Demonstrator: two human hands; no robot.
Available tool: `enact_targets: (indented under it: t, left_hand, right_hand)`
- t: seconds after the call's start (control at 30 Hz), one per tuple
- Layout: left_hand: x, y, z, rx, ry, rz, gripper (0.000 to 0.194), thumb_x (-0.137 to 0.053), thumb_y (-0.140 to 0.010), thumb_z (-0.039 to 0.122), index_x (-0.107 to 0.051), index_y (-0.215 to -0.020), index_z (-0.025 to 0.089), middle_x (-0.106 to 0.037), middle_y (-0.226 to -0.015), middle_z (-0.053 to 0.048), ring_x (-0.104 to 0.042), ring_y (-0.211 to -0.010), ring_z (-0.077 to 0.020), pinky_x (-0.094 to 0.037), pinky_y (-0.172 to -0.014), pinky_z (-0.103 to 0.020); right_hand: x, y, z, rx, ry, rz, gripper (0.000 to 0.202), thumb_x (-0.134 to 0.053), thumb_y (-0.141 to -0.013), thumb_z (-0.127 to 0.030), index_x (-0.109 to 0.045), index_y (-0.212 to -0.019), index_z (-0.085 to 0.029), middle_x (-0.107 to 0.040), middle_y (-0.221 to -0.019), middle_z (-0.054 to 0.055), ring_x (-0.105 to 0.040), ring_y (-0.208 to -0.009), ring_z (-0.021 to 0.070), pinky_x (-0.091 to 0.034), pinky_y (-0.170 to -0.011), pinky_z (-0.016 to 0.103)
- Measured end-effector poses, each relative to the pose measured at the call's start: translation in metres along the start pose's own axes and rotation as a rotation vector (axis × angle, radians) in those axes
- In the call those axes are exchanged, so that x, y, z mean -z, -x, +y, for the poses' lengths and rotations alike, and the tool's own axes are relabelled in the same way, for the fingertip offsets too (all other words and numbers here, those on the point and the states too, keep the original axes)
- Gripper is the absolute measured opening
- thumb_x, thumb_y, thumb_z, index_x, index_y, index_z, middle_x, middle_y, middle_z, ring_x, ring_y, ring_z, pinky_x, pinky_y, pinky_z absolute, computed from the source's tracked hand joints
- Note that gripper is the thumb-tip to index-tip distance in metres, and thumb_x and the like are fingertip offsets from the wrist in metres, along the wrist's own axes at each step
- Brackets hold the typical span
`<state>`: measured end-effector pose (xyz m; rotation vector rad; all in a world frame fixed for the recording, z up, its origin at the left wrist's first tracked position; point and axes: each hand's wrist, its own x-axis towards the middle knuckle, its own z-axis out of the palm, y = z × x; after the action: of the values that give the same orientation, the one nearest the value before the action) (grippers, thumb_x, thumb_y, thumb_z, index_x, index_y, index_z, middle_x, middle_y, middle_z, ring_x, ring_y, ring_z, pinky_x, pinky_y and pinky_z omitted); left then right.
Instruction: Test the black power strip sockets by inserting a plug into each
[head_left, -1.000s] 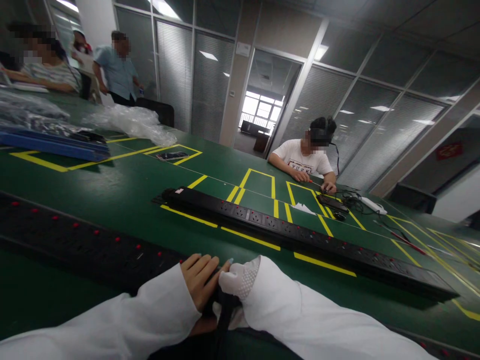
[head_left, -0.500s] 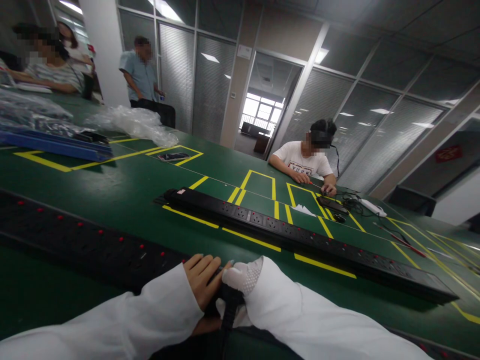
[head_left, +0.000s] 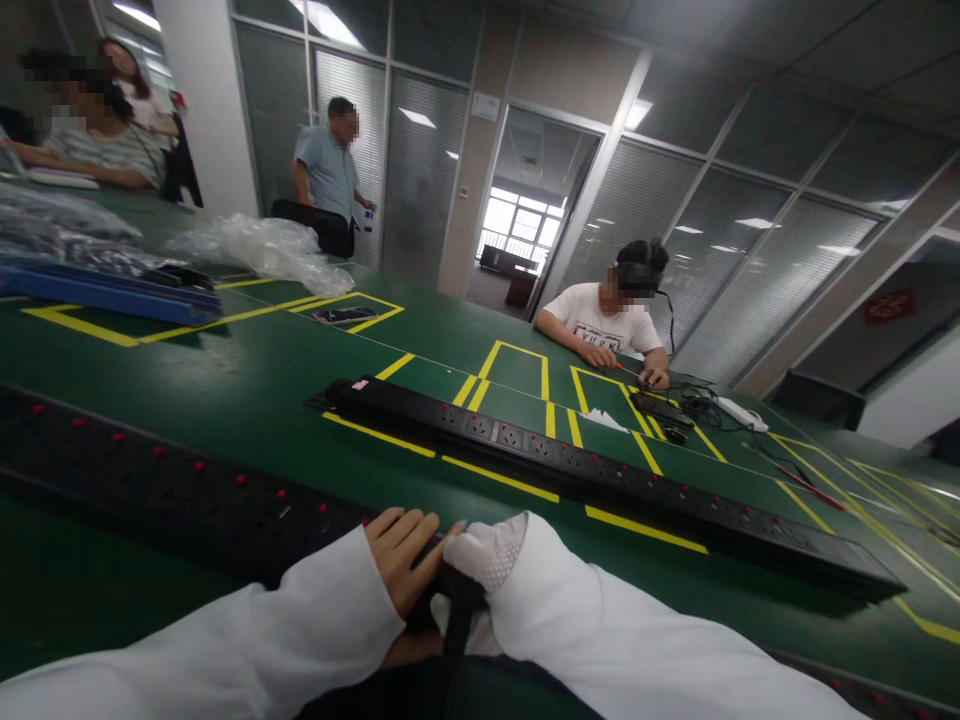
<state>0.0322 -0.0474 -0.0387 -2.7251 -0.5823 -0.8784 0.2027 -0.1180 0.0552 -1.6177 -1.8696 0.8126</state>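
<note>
White sleeves, dotted white glove

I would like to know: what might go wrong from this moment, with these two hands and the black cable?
The left hand has fingertips close to a red spot on the near socket strip; if that is a switch, it may get pressed. The right hand partly hides the black cable, so a crooked hold could go unnoticed. The cable runs down below the hands and might snag.
</note>
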Motion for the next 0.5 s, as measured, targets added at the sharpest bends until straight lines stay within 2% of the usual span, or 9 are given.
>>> enact_targets:
  t: [0.23, 0.4, 0.5]
  left_hand:
    - [0.002, 0.000, 0.000, -0.002, 0.003, -0.022, 0.066, -0.048, -0.071, 0.058, -0.050, -0.120, 0.014, -0.059, -0.108, -0.017, -0.055, -0.094, -0.0333, -0.039, -0.080, -0.047]
    - [0.003, -0.001, 0.000, 0.038, 0.028, -0.071, 0.071, -0.048, -0.069, 0.060, -0.049, -0.126, 0.017, -0.059, -0.109, -0.015, -0.055, -0.095, -0.0323, -0.039, -0.081, -0.046]
    - [0.005, -0.001, 0.001, 0.040, 0.028, -0.080, 0.071, -0.049, -0.069, 0.059, -0.049, -0.127, 0.017, -0.058, -0.110, -0.015, -0.054, -0.096, -0.0321, -0.039, -0.082, -0.046]
  right_hand:
    - [-0.001, -0.001, 0.002, 0.163, 0.307, -0.030, 0.029, -0.050, -0.090, -0.037, -0.056, -0.108, -0.015, -0.059, -0.101, 0.005, -0.058, -0.082, 0.0132, -0.051, -0.071, 0.031]
    - [-0.005, -0.006, 0.011, 0.250, 0.489, -0.055, 0.021, -0.046, -0.089, -0.029, -0.063, -0.092, -0.017, -0.060, -0.079, 0.003, -0.053, -0.067, 0.0109, -0.043, -0.063, 0.024]
    - [-0.009, -0.011, 0.016, 0.285, 0.566, -0.054, 0.019, -0.047, -0.084, -0.026, -0.065, -0.084, -0.021, -0.058, -0.066, 0.001, -0.050, -0.060, 0.0116, -0.039, -0.060, 0.024]
